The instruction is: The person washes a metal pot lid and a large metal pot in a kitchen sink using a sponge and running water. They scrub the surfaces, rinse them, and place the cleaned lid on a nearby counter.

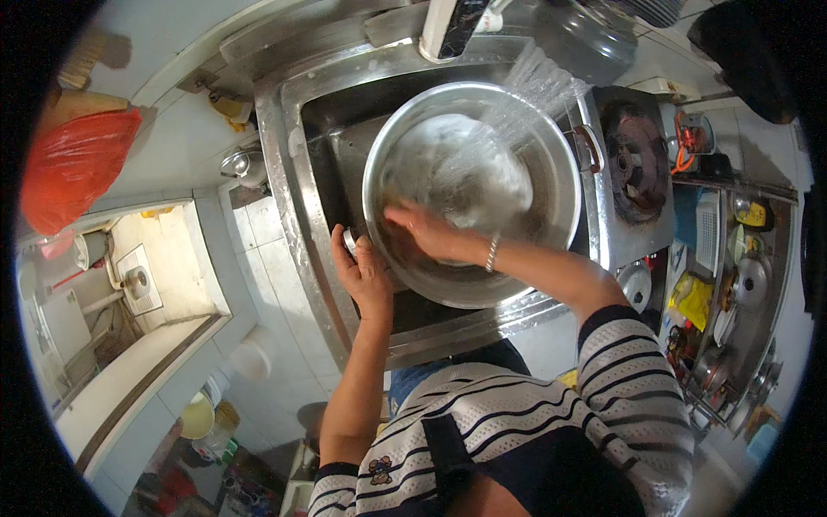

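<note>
A large metal pot [465, 294] sits in the stainless steel sink [333, 168], with water in its bottom. My left hand [365, 274] grips the metal loop handle [349, 240] on the pot's left side. Inside the pot, my right hand [426, 229] is near the lower left wall, blurred by motion. Whether it holds anything is hidden. A bracelet [492, 253] circles that wrist. A broad spray of water [533, 87] falls into the pot from the upper right. The second loop handle [588, 148] sticks out over the sink's right rim.
Above the sink stands a faucet body [446, 32]. To the right are a gas burner [627, 158] and shelves with lids and a yellow bag [691, 298]. An orange plastic bag [81, 168] hangs at left. A large glass jar [591, 39] stands behind the spray.
</note>
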Action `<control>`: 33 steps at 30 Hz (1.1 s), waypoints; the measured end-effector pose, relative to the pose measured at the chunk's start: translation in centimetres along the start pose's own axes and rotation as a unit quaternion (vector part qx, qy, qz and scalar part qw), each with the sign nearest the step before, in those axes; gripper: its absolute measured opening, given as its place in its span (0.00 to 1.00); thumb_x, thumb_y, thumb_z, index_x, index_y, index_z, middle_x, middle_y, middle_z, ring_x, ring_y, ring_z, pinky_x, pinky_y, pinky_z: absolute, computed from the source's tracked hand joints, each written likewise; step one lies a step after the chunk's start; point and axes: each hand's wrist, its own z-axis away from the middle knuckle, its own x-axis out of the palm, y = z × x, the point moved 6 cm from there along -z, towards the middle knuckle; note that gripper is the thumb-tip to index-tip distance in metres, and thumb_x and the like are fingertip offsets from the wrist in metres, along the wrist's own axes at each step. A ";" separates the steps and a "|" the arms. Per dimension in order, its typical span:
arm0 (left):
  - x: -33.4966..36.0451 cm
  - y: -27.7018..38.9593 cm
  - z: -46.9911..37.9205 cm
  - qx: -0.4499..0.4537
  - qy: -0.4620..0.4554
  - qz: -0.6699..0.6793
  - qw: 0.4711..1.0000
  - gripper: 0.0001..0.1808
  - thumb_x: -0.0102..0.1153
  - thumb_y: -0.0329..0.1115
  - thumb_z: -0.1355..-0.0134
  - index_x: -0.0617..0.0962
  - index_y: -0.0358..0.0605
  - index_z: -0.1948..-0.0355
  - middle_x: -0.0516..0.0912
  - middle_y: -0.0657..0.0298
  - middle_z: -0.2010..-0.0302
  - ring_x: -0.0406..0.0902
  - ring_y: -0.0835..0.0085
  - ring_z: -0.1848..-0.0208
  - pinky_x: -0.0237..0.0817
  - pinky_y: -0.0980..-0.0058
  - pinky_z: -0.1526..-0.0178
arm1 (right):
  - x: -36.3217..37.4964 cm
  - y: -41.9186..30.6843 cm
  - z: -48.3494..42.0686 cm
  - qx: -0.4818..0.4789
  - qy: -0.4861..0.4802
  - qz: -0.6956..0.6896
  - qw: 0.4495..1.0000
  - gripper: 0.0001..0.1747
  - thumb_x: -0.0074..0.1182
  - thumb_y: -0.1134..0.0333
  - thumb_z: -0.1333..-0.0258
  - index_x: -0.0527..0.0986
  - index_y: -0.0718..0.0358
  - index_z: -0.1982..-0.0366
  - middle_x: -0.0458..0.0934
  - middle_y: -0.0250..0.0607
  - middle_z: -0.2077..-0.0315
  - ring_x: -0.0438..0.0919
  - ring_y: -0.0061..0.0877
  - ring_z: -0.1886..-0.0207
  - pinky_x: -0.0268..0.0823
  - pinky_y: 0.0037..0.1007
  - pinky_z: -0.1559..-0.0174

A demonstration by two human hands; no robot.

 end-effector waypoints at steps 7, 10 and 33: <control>0.5 1.1 0.3 -0.038 -0.023 0.017 0.999 0.23 0.47 0.36 0.36 0.62 0.35 0.43 0.68 0.70 0.72 0.61 0.85 0.76 0.55 0.86 0.75 | -13.5 11.0 1.5 0.240 0.256 0.196 0.916 0.18 0.45 0.68 0.46 0.71 0.60 0.52 0.70 0.49 0.52 0.71 0.41 0.51 0.61 0.38 0.46; 0.6 1.2 0.3 -0.029 -0.015 0.019 0.999 0.23 0.47 0.36 0.36 0.62 0.36 0.43 0.68 0.70 0.72 0.60 0.85 0.76 0.54 0.86 0.75 | -8.9 18.8 8.0 0.460 0.106 0.258 0.843 0.18 0.42 0.70 0.44 0.66 0.62 0.50 0.71 0.51 0.55 0.75 0.41 0.58 0.68 0.40 0.59; 0.8 1.7 0.7 -0.010 0.014 0.038 0.999 0.21 0.46 0.34 0.35 0.62 0.40 0.43 0.65 0.72 0.77 0.58 0.87 0.77 0.52 0.86 0.76 | 9.0 15.6 9.2 0.021 -0.286 0.388 0.876 0.16 0.46 0.60 0.48 0.79 0.62 0.66 0.79 0.39 0.64 0.76 0.32 0.60 0.65 0.36 0.56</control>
